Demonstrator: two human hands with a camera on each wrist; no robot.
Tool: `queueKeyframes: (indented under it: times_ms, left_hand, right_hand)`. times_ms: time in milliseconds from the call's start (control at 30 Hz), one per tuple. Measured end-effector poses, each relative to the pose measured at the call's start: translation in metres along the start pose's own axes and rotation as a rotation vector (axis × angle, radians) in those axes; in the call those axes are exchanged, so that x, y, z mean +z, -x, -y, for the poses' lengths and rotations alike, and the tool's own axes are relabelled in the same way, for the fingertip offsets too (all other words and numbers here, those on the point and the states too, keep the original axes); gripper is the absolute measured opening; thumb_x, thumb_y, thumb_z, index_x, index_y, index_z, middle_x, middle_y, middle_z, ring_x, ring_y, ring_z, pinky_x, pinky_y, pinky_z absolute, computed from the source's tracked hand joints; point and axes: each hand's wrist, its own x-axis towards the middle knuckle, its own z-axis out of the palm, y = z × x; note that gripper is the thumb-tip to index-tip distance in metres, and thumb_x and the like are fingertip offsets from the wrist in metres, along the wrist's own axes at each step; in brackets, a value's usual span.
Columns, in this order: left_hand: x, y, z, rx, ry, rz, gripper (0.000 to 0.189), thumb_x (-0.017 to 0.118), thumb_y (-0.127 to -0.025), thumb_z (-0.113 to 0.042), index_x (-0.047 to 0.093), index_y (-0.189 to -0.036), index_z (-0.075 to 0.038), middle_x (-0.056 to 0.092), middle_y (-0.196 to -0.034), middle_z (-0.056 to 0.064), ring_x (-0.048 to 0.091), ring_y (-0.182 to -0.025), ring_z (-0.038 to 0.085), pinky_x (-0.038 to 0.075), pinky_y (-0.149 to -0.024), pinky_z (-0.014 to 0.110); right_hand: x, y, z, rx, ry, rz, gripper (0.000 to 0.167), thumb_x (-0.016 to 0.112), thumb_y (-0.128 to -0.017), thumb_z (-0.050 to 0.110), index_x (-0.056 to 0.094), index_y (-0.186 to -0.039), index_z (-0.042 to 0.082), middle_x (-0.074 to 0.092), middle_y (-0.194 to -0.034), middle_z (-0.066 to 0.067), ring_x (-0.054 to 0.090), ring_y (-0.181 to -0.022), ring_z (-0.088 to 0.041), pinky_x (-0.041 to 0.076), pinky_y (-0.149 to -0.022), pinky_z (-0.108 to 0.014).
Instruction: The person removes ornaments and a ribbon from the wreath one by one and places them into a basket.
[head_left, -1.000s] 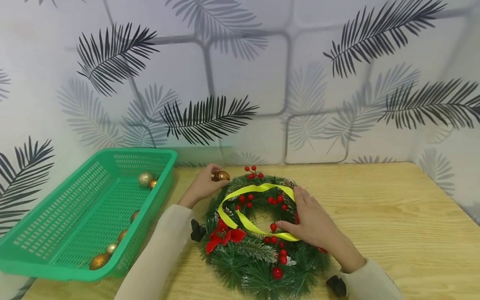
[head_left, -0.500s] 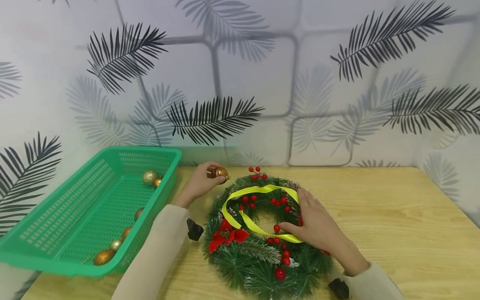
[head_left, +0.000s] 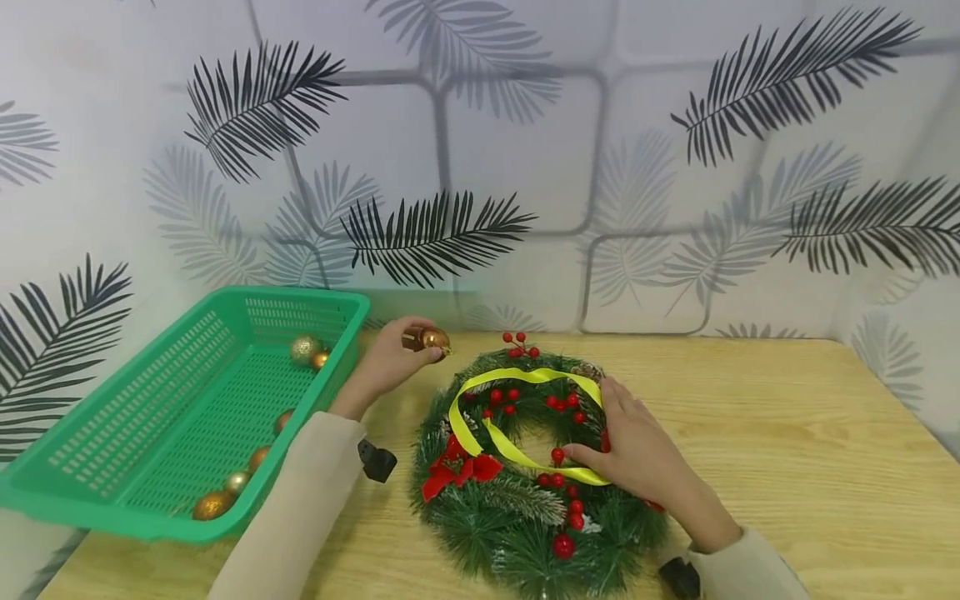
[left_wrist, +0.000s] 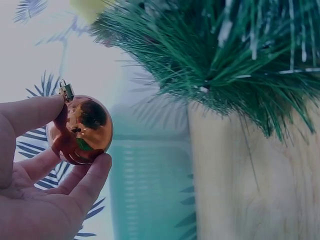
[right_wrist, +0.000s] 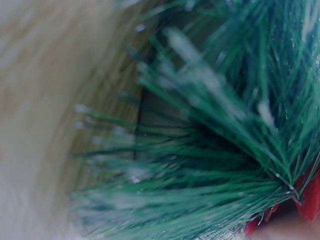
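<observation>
Between the thumb and fingers of my left hand (head_left: pixel 392 358) is a shiny copper Christmas bauble (head_left: pixel 433 339), held up beyond the wreath's far left side. In the left wrist view the bauble (left_wrist: pixel 86 129) shows a small gold cap near the thumb tip. A green wreath (head_left: pixel 517 546) with red berries, a red flower (head_left: pixel 459 468) and pine cones lies on the table. Yellow ribbon (head_left: pixel 517 377) loops over the wreath's top. My right hand (head_left: pixel 641 446) rests on the wreath's right side, fingers extended over the greenery; the right wrist view shows mostly pine needles (right_wrist: pixel 200 195).
A green plastic basket (head_left: pixel 161 333) stands at the left of the wooden table (head_left: pixel 780 433). Inside it lie several gold and copper baubles (head_left: pixel 213 504) along its right side. A leaf-patterned wall (head_left: pixel 517 150) rises behind the table's back edge.
My left hand has drawn the copper bauble leftward, away from the wreath's edge and toward the basket. My right hand stays on the wreath. The head view has shifted slightly.
</observation>
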Motion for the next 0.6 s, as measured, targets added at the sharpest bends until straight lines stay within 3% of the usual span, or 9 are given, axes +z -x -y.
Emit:
queueKeyframes:
  times_ms: [600]
  left_hand:
    - [-0.025, 0.022, -0.011, 0.023, -0.093, -0.019, 0.044, 0.06, -0.092, -0.018, 0.05, -0.132, -0.003, 0.054, -0.125, 0.02, 0.056, -0.11, 0.034, 0.052, -0.084, 0.043]
  right_hand:
    - [0.001, -0.001, -0.002, -0.005, -0.002, 0.008, 0.104, 0.061, -0.085, 0.057, 0.016, -0.147, -0.012, 0.023, -0.15, -0.035, 0.024, -0.138, -0.049, 0.024, -0.111, -0.06]
